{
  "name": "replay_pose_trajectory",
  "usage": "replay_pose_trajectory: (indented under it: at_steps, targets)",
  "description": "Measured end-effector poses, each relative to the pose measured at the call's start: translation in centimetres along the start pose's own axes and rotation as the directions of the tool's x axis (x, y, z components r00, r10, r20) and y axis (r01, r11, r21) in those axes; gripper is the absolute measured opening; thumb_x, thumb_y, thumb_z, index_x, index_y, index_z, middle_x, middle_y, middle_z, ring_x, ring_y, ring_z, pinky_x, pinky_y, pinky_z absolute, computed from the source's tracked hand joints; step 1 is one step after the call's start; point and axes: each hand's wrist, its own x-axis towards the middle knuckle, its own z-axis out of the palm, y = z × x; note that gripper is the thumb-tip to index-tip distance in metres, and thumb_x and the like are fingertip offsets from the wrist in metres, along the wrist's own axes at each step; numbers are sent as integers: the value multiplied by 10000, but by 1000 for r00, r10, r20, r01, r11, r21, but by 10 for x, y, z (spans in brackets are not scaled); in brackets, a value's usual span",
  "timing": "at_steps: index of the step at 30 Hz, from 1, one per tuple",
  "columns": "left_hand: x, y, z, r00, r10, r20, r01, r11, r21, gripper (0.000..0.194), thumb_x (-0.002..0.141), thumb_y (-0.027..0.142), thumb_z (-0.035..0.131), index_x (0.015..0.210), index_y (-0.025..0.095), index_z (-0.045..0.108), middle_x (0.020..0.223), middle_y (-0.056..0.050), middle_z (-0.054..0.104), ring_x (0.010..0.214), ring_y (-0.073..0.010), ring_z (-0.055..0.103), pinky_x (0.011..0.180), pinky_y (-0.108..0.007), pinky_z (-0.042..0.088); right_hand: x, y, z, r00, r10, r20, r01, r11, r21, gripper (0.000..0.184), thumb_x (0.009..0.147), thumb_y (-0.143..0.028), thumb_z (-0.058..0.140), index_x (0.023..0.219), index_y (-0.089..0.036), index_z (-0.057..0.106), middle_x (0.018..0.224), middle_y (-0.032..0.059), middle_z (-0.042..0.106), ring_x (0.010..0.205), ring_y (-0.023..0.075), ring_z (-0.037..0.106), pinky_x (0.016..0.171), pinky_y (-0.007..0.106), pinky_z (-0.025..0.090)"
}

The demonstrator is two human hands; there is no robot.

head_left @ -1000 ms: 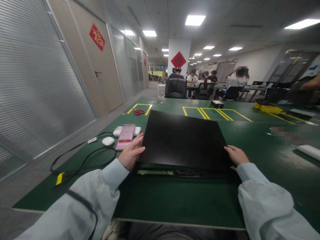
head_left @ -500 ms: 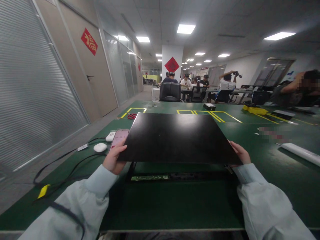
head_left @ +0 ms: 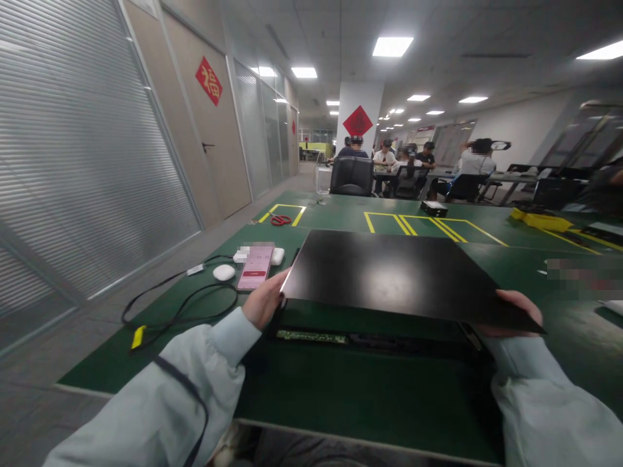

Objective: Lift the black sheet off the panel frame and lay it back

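A thin, flat black panel [head_left: 389, 269], glossy like a screen, is held up above the green table, its right near corner hanging lower in view than the left. My left hand [head_left: 266, 301] grips its left edge with the thumb on the side and the other fingers partly hidden. At the right near corner, my right hand [head_left: 520, 311] holds the panel from the side and below; most of its fingers are out of sight. Beneath the panel, partly covered by it, lies a dark frame with a green circuit board strip [head_left: 311, 336].
A pink-screened phone [head_left: 256, 267] leans beside a white rounded device [head_left: 224, 272] and black cables [head_left: 182, 324] on the left. Red scissors [head_left: 281, 220], a small black box [head_left: 433, 208] and a yellow object [head_left: 540, 220] lie farther back. Several people sit beyond the table.
The view has swung left, so the room appears shifted right. The panel has moved a little right relative to the phone, and its right near corner now sits lower. Both hands keep hold.
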Motion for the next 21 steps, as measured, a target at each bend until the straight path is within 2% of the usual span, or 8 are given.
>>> replay_pose_trajectory:
  at_steps: [3, 5, 8, 10, 14, 17, 21]
  targets:
    - [0, -5, -4, 999, 8, 46, -10, 999, 40, 579, 773, 521, 828, 1257, 204, 806, 1420, -153, 732, 1494, -405, 505, 1240, -516, 324, -5, -8, 1, 987, 131, -93, -124, 990, 72, 168, 600, -273, 635, 753, -248, 701, 845, 157, 748, 1058, 406, 734, 1005, 628, 557]
    - [0, -7, -8, 998, 24, 65, -29, 997, 78, 623, 777, 483, 847, 1331, 208, 769, 1484, -180, 685, 1533, -407, 459, 1263, -538, 266, -9, -10, 7, 985, 119, -122, -102, 986, 132, 246, 579, -237, 624, 806, -230, 718, 874, 147, 746, 1029, 371, 733, 977, 589, 575]
    - [0, -8, -14, 992, 39, 118, -61, 980, 188, 656, 752, 436, 895, 1359, 234, 749, 1525, -188, 649, 1538, -414, 457, 1282, -563, 224, -12, -10, 20, 985, 20, -170, 29, 960, 278, 380, 516, -161, 608, 880, -202, 711, 925, 93, 746, 914, 273, 727, 879, 459, 619]
    - [0, -8, -15, 982, 17, 190, -65, 967, 248, 642, 740, 417, 918, 1338, 248, 760, 1491, -179, 679, 1503, -409, 509, 1287, -569, 233, -10, -8, 26, 984, 6, -178, 55, 940, 336, 384, 505, -110, 596, 870, -190, 687, 919, 63, 737, 843, 218, 711, 814, 382, 628]
    - [0, -8, -15, 948, 12, 317, -103, 956, 275, 555, 757, 389, 919, 1273, 231, 790, 1385, -173, 749, 1410, -375, 617, 1267, -540, 326, -7, -9, 30, 971, 67, -230, 22, 930, 367, 279, 528, -58, 568, 775, -174, 629, 841, 47, 704, 756, 165, 674, 720, 284, 624]
    - [-3, -9, -12, 938, 60, 342, -194, 908, 371, 544, 728, 353, 930, 1245, 236, 809, 1344, -159, 772, 1374, -364, 646, 1249, -527, 372, -5, -11, 28, 958, 43, -283, 77, 913, 401, 273, 555, -47, 537, 778, -177, 624, 895, 55, 717, 813, 161, 687, 688, 244, 620]
    - [-12, -11, -5, 923, 96, 371, -284, 821, 494, 494, 709, 371, 921, 1183, 254, 843, 1237, -126, 816, 1302, -358, 691, 1228, -523, 409, 2, -9, 20, 940, 22, -341, 133, 895, 425, 248, 584, -34, 523, 763, -186, 603, 995, 70, 722, 896, 169, 702, 750, 256, 631]
